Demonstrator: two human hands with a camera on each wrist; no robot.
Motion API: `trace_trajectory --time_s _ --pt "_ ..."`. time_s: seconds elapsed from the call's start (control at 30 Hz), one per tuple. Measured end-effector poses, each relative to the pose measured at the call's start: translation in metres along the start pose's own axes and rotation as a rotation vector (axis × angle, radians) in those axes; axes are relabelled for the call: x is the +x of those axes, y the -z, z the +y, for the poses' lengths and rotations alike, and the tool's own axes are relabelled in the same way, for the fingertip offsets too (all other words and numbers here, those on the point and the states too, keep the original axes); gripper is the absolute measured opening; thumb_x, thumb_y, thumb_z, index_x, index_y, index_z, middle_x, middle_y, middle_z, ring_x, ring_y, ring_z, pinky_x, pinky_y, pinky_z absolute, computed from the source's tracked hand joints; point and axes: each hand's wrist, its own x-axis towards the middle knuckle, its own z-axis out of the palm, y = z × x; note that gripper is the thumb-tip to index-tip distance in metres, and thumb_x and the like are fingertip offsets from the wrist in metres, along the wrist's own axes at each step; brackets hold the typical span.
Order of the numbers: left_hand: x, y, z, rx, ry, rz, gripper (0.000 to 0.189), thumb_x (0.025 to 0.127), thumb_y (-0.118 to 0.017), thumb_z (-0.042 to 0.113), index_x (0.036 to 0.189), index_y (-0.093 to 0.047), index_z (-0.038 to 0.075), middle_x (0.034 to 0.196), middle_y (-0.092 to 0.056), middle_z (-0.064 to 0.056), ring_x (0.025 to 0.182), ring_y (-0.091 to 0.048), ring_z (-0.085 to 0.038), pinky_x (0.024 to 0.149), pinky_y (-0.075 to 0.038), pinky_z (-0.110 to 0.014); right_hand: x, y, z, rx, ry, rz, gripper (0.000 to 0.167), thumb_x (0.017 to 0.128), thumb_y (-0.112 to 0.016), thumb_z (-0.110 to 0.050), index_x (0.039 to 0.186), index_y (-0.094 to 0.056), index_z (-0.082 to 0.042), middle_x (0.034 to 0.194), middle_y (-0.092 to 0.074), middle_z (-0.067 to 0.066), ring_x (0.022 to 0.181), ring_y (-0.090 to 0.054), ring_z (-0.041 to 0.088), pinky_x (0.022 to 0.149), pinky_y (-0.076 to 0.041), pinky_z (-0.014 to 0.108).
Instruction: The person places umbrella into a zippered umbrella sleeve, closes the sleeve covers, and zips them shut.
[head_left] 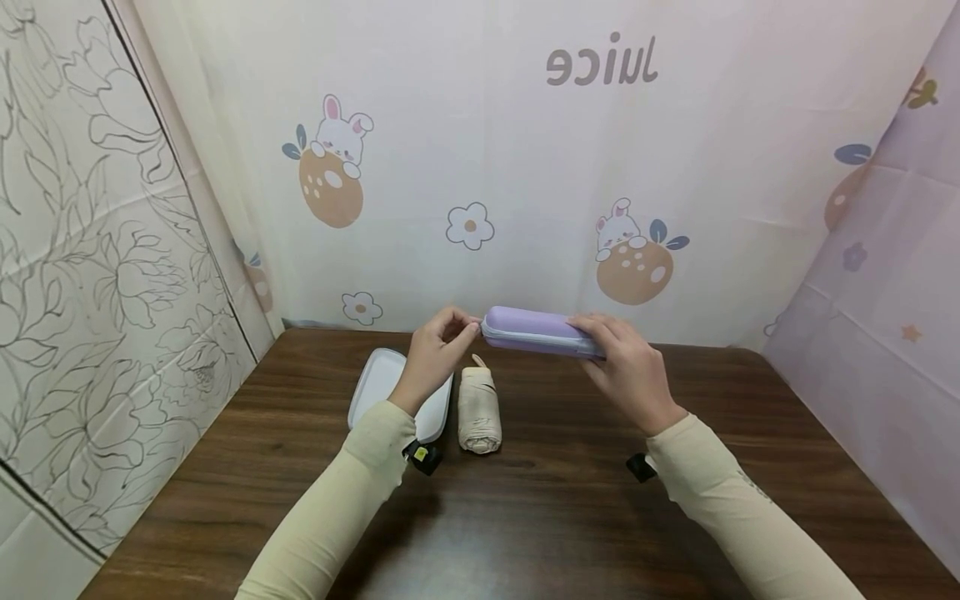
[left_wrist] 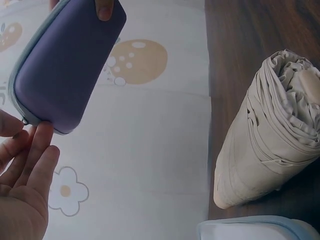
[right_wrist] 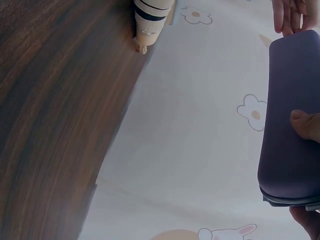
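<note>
A pale printed curtain (head_left: 480, 125) is the largest thing around; the head view takes in its mirrored "Juice" lettering, rabbits and fruit, while the wrist views catch only patches. Before it lies the brown wooden table (head_left: 525, 533), whose full breadth only the head view shows.

A shallow white tray (head_left: 378, 379) lies on the left of the table. The left hand and wrist stand in the way of part of it, and the left wrist view gives just one light-blue-rimmed edge, cut off by the frame.

The purple case (head_left: 528, 321) is held up between the hands, clear of the table near its far edge. The head view shows the pale zip seam along its side; the wrist views show its broad, smooth face instead.

The right hand (head_left: 630, 367) grips one end, thumb across that face, the fingers beneath mostly hidden. The left hand (head_left: 438, 346) is at the other end, thumb and finger pinching the small zip.

Just beside the tray lies a rolled cream umbrella (head_left: 478, 412). The left wrist view shows its bunched folds; the right wrist view shows its narrow end and dark band.

Smallest is the zip pull (left_wrist: 25, 121), half covered by the left fingertips and hard to make out from the head.
</note>
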Motion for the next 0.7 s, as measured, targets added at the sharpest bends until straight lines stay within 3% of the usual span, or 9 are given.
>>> trace_trajectory --time_s 0.27,0.4,0.5,0.6,0.7 --pt "0.0 -0.003 0.0 -0.033 0.029 0.01 0.013 0.1 -0.064 0.022 0.097 -0.063 0.009 0.113 -0.071 -0.002 0.104 -0.067 -0.017 0.092 -0.054 -0.038 -0.001 0.002 0.0 0.005 0.002 -0.004 0.064 0.072 -0.091 -0.007 0.129 -0.064 -0.019 0.126 -0.065 0.008 0.117 -0.061 0.032 0.087 -0.054 0.056" --pt "0.0 -0.002 0.0 -0.024 0.042 -0.029 0.011 0.1 -0.063 0.018 0.108 -0.064 0.011 0.116 -0.069 -0.002 0.106 -0.066 -0.019 0.091 -0.053 -0.038 -0.001 0.002 0.0 0.037 -0.007 0.001 0.065 0.071 -0.09 -0.003 0.128 -0.064 -0.018 0.126 -0.065 0.008 0.117 -0.06 0.031 0.089 -0.053 0.056" --pt "0.0 -0.003 -0.004 0.046 -0.012 -0.095 0.034 0.095 -0.065 0.006 0.128 -0.059 0.012 0.127 -0.063 -0.003 0.114 -0.063 -0.02 0.094 -0.052 -0.037 -0.002 0.001 0.0 0.096 -0.013 0.008 0.066 0.07 -0.087 0.006 0.128 -0.063 -0.016 0.126 -0.065 0.009 0.114 -0.059 0.031 0.09 -0.052 0.056" --pt "0.002 -0.006 -0.007 0.125 -0.117 -0.157 0.063 0.086 -0.068 -0.006 0.143 -0.048 0.011 0.137 -0.054 -0.007 0.122 -0.058 -0.023 0.098 -0.051 -0.04 -0.002 -0.001 0.0 0.168 -0.018 0.015 0.069 0.069 -0.082 0.014 0.129 -0.062 -0.014 0.125 -0.064 0.011 0.112 -0.058 0.031 0.09 -0.05 0.053" --pt "0.004 -0.01 -0.007 0.177 -0.196 -0.188 0.073 0.081 -0.074 -0.009 0.145 -0.048 0.015 0.139 -0.05 -0.008 0.117 -0.058 -0.025 0.088 -0.055 -0.041 -0.001 -0.003 0.001 0.239 -0.013 0.02 0.069 0.067 -0.081 0.018 0.127 -0.061 -0.01 0.126 -0.063 0.013 0.114 -0.057 0.032 0.092 -0.047 0.051"
